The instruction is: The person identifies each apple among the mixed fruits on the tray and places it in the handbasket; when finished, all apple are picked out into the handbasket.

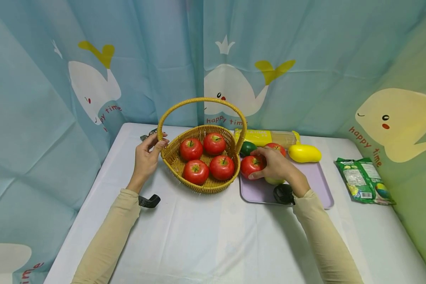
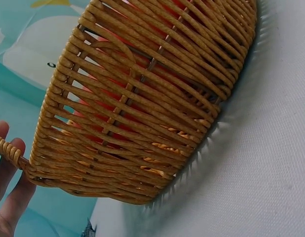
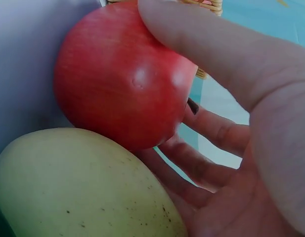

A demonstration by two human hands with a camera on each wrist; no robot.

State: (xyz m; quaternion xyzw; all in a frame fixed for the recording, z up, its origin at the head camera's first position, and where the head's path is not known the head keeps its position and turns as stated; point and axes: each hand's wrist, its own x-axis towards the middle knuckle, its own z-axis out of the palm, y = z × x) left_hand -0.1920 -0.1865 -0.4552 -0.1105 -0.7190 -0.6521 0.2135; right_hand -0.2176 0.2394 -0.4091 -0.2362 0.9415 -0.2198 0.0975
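A yellow-brown wicker basket (image 1: 206, 190) with a tall arched handle (image 1: 202, 99) holds several red apples (image 1: 196, 172). My left hand (image 1: 146, 157) grips the handle's left foot at the rim; its fingers (image 2: 14, 202) show beside the handle in the left wrist view. To the basket's right, my right hand (image 1: 277, 165) holds a red apple (image 3: 125, 79) between thumb and fingers, over the pale purple tray (image 1: 319, 185). A pale yellow-green fruit with dark specks (image 3: 83, 182) lies right beside that apple, partly hidden under my hand in the head view.
Also on the tray are another red apple (image 1: 276, 148), a dark green fruit (image 1: 247, 148) and a yellow mango (image 1: 304, 153). Behind them lies a yellow package (image 1: 259, 137). A green snack bag (image 1: 364, 181) is at far right. Curtains (image 1: 163, 59) enclose the white table (image 1: 198, 240).
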